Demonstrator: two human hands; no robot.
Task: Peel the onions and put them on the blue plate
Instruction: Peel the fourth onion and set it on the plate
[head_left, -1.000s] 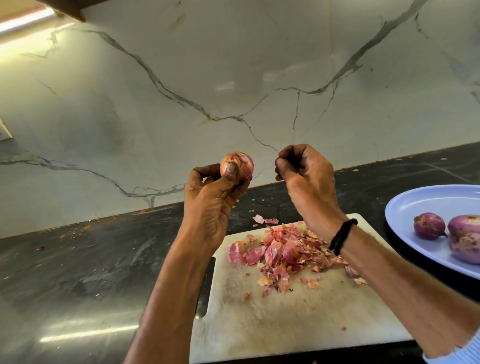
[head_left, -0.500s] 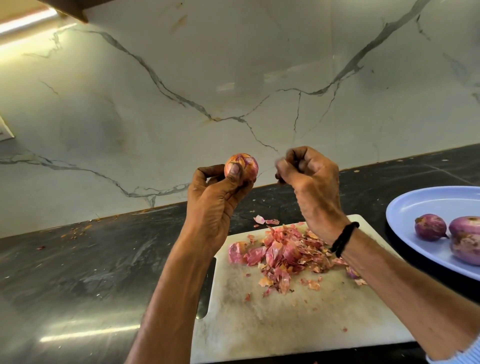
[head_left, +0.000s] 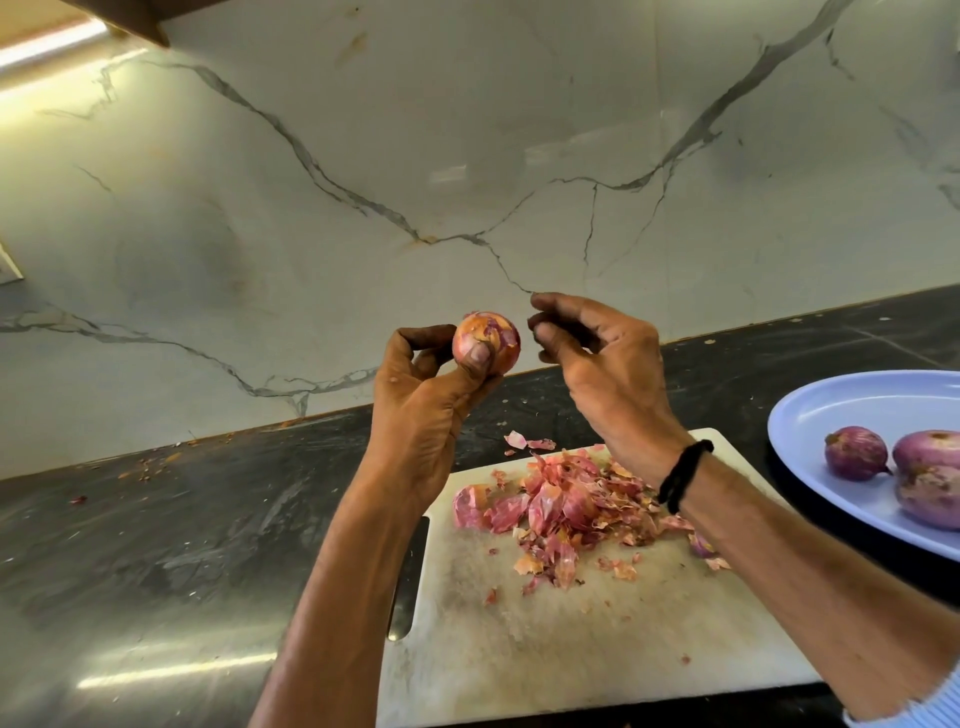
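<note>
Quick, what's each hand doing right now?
Left hand: holding the onion, thumb pressed on it.
Right hand: fingers curled beside the onion; whether they pinch any skin cannot be told.

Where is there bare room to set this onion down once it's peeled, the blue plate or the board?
The blue plate is bare between its left rim and the peeled onions. The cutting board is bare on its near half, below the peel pile; its far half is crowded with peels.
</note>
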